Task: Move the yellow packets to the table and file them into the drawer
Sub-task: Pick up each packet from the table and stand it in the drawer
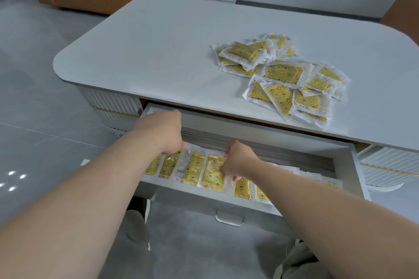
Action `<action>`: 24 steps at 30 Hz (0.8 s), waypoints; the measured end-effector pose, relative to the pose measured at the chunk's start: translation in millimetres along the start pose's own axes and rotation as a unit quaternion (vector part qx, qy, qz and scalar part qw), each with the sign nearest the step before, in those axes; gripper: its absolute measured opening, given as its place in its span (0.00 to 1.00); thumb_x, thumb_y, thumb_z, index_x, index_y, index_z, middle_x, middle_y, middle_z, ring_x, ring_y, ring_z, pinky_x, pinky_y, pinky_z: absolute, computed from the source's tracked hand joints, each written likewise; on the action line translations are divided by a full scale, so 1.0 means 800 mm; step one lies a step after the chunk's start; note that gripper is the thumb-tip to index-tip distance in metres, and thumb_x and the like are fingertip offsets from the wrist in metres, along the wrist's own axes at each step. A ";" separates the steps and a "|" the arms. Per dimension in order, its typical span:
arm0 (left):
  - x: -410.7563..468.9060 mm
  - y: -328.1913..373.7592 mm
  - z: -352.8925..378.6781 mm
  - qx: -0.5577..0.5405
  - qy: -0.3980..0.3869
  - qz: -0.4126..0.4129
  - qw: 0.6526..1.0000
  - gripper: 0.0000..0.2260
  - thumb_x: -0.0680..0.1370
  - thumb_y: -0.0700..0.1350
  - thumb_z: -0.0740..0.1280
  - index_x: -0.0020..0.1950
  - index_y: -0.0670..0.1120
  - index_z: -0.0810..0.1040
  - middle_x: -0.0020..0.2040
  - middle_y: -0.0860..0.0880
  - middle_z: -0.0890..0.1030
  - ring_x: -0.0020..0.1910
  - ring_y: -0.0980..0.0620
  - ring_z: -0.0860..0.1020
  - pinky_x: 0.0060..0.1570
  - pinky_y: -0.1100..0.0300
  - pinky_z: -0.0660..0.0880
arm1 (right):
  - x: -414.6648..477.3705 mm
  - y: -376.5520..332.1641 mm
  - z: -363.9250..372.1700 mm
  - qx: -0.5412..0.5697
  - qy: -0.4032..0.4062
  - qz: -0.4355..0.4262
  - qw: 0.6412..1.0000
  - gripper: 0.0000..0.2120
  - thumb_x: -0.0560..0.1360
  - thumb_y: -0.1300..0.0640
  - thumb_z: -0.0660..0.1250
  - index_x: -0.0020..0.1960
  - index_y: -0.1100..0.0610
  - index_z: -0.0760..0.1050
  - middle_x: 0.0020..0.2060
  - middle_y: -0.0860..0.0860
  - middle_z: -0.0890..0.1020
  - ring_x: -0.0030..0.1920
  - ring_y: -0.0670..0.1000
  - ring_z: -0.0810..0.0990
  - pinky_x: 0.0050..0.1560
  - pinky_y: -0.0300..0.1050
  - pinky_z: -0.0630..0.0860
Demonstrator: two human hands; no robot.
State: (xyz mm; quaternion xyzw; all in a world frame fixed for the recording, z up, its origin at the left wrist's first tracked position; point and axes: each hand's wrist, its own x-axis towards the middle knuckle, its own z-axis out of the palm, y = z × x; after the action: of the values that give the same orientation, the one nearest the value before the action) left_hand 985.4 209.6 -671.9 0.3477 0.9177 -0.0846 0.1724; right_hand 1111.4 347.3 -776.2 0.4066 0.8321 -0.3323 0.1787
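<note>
I had the left hand (166, 133) curled knuckles-up at the left end of the row, its fingertips hidden beneath it, so I could not tell whether it pinched a packet or only pressed one down. The right hand (235, 161) was closed narrow, thumb and fingers nipping the clear sealed margin of a flat yellow packet in a transparent plastic sleeve (214, 173), which stood on edge, tilted, among its neighbours.

That packet sat in the filed row of yellow packets (192, 169), lined up along the front wall of the open white drawer (347, 165). Both hands were inside the drawer, touching the row.

Handling judgement: the packets looked light, thin and flexible, with a glossy film likely to slip under a flat press. I judged the clear border the best place to take hold, since the film can crease there without loading the yellow contents. A packet held by one corner would probably sag, so support along one whole edge seemed safer.

Further out, a loose pile of the same yellow packets (285, 77) lay overlapped on the rounded white tabletop (158, 52), well apart from the hands. I judged the filing only partly done.
</note>
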 end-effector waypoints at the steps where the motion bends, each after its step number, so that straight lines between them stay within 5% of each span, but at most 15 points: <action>1: -0.002 0.001 -0.001 -0.005 0.005 0.006 1.000 0.27 0.77 0.58 0.70 0.72 0.48 0.68 0.60 0.49 0.78 0.57 0.47 0.77 0.51 0.52 0.77 | 0.000 0.001 0.003 -0.046 0.020 -0.012 0.999 0.24 0.76 0.62 0.69 0.69 0.61 0.67 0.45 0.54 0.81 0.39 0.50 0.82 0.31 0.44 0.79; 5: -0.009 0.007 -0.006 -0.023 0.026 0.032 0.999 0.27 0.77 0.57 0.70 0.72 0.48 0.68 0.59 0.50 0.78 0.57 0.47 0.77 0.49 0.53 0.76 | -0.002 0.005 0.011 -0.174 0.077 -0.015 0.982 0.24 0.77 0.55 0.70 0.70 0.55 0.66 0.61 0.56 0.74 0.42 0.53 0.79 0.30 0.44 0.75; 12: -0.017 0.036 -0.022 -0.097 0.117 0.059 0.987 0.19 0.79 0.54 0.69 0.66 0.48 0.72 0.54 0.50 0.79 0.52 0.47 0.78 0.48 0.52 0.78 | -0.020 0.005 0.000 -0.170 0.090 -0.011 0.981 0.33 0.76 0.41 0.70 0.71 0.56 0.62 0.62 0.58 0.71 0.44 0.54 0.79 0.36 0.47 0.78; 17: -0.012 0.076 -0.029 -0.166 0.174 0.094 0.966 0.15 0.80 0.50 0.67 0.65 0.48 0.74 0.54 0.50 0.80 0.53 0.47 0.78 0.50 0.51 0.78 | -0.051 0.003 -0.065 -0.051 0.142 -0.056 0.987 0.12 0.75 0.49 0.67 0.55 0.53 0.71 0.49 0.50 0.78 0.41 0.51 0.80 0.37 0.46 0.79; 20: -0.005 0.110 -0.028 -0.189 0.194 0.132 0.953 0.14 0.81 0.47 0.66 0.67 0.48 0.75 0.61 0.49 0.77 0.57 0.47 0.77 0.54 0.50 0.77 | -0.066 0.020 -0.108 0.056 0.204 -0.057 0.976 0.10 0.75 0.51 0.68 0.53 0.53 0.73 0.44 0.49 0.79 0.41 0.51 0.80 0.37 0.46 0.77; 24: 0.015 0.151 -0.018 -0.164 0.214 0.192 0.944 0.14 0.82 0.46 0.65 0.68 0.46 0.75 0.65 0.48 0.74 0.61 0.46 0.75 0.57 0.50 0.75 | -0.063 0.047 -0.155 0.213 0.303 -0.021 0.929 0.13 0.76 0.52 0.69 0.58 0.51 0.72 0.52 0.52 0.79 0.39 0.49 0.79 0.34 0.43 0.72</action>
State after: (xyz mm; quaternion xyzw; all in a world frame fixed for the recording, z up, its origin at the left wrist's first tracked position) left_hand 1054.0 310.7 -667.2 0.4943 0.8498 0.1786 0.0398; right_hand 1168.6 422.9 -674.4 0.4986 0.7648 -0.3661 -0.1803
